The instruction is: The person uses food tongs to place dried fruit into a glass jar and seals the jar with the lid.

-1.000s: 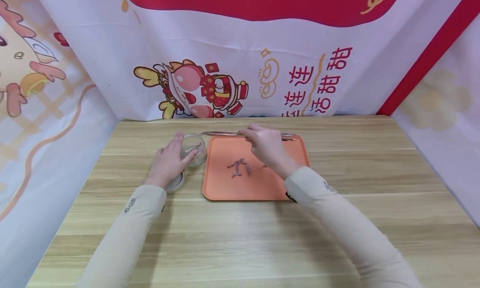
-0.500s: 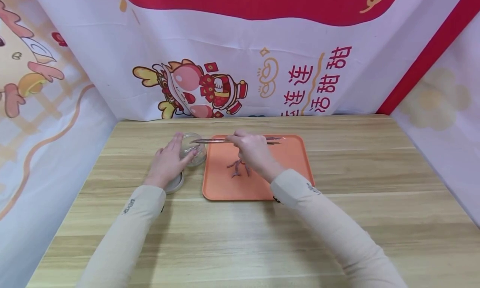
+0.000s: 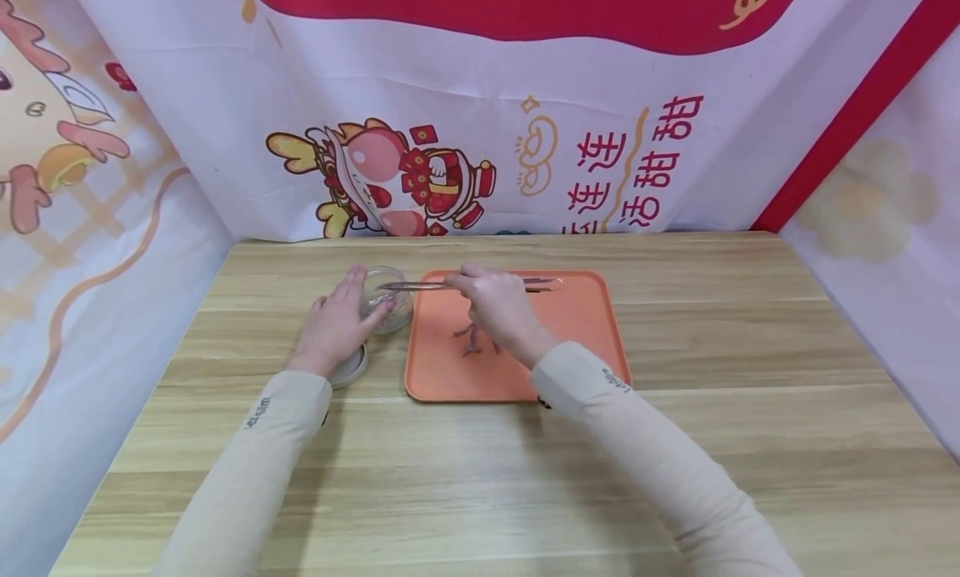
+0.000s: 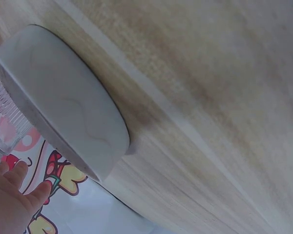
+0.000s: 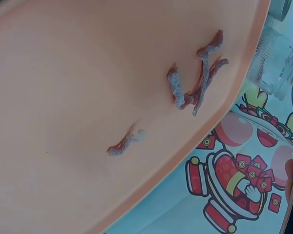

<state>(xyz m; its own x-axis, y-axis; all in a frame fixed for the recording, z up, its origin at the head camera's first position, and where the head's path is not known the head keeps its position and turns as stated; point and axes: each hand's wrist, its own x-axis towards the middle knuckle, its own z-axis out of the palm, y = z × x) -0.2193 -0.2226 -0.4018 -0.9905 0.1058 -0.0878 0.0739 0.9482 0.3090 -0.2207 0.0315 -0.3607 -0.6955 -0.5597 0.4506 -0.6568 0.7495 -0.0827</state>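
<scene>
My left hand holds a clear ribbed glass jar at the left of an orange tray, thumb and fingers on either side of it. My right hand grips metal tongs that lie nearly level above the tray's far part. Their left tips overlap the jar's mouth in the head view. Several thin brownish-purple strips with a whitish coating lie on the tray below my right hand. A lone strip rests apart from that cluster in the right wrist view.
A thick round pale lid sits on the wooden table, partly behind my left wrist in the head view. A printed white cloth hangs along the table's far edge, with more cloth at both sides.
My right hand has moved left and slightly nearer with the tongs, bringing their tips from beyond the jar's right side to over its mouth. My left hand and the jar have stayed in place.
</scene>
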